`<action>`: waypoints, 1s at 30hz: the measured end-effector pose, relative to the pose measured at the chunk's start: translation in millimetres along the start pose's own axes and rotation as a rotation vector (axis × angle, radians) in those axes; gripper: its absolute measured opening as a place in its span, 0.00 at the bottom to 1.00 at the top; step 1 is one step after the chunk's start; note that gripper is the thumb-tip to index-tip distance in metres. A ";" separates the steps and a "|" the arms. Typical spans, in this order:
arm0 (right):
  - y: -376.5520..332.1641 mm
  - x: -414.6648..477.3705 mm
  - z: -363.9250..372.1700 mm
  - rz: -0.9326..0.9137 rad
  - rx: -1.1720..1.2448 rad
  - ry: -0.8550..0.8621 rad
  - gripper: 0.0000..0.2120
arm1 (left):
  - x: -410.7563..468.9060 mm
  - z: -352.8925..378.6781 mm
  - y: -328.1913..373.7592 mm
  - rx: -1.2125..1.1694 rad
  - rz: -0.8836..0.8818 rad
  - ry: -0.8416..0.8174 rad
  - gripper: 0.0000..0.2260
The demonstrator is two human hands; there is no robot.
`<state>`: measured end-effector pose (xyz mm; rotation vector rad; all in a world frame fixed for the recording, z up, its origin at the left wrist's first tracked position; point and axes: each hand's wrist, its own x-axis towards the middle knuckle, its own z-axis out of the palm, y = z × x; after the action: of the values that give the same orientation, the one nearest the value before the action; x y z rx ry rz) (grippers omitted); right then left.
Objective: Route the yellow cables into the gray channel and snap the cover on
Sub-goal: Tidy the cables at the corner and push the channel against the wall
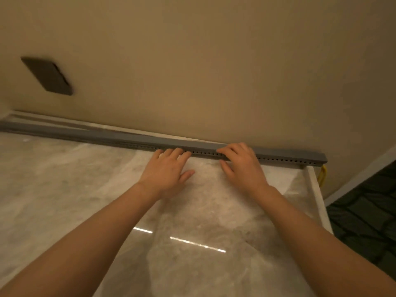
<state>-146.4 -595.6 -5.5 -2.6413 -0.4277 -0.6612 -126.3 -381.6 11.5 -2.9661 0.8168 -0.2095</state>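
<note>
while your left grip [166, 170] lies flat on the marble table [64, 189], straight fingers touching the slotted side of the gray channel [128, 139], your right grip [242, 166] curls its fingers over the channel's top, thumb stretched along the table. the channel runs along the table's back edge against the beige wall [214, 61]; yellow cables [322, 175] hang past its right end.

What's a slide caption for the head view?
Left hand touches the front of the gray channel, right hand curls over its top; yellow cable shows at its right end.
</note>
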 end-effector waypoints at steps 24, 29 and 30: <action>-353.0 128.8 158.2 0.020 0.142 -0.324 0.12 | -176.9 -15.9 -336.3 -0.122 -0.127 -0.031 0.21; -374.2 157.6 196.7 -0.119 0.147 -0.460 0.12 | -191.7 -9.6 -374.7 -0.118 -0.263 -0.039 0.21; -378.2 164.9 203.5 -0.147 0.143 -0.484 0.13 | -194.4 -8.2 -382.6 -0.118 -0.287 -0.045 0.21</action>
<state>-71.7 -142.5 20.2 -2.6305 -0.7774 -0.0147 -99.6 46.4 32.2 -3.1766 0.4091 -0.1093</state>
